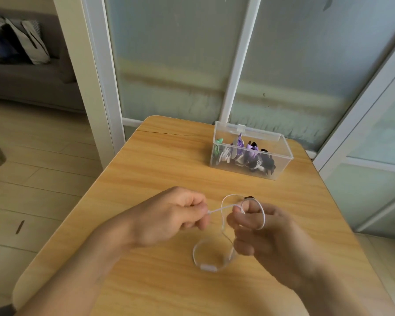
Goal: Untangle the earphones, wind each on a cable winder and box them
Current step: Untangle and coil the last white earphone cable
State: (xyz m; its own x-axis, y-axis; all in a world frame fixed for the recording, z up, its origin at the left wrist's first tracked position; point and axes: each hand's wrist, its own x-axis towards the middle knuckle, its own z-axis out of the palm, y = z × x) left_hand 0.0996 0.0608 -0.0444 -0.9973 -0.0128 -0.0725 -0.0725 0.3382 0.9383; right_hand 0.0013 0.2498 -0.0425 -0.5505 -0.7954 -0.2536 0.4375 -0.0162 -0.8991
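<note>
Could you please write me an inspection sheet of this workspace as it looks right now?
Surface: wooden table, a thin crack near its far edge.
Job's things: clear box, lid open, holding wound earphones in white, purple, black and green; white earphone cable in hand.
Clutter: nothing seen.
Grips: left hand pinches one cable end; right hand holds the cable looped round its fingers.
Cables: white cable's lower loop with inline remote lies on the table.
Surroundings: frosted glass panels behind; sofa at left.
</note>
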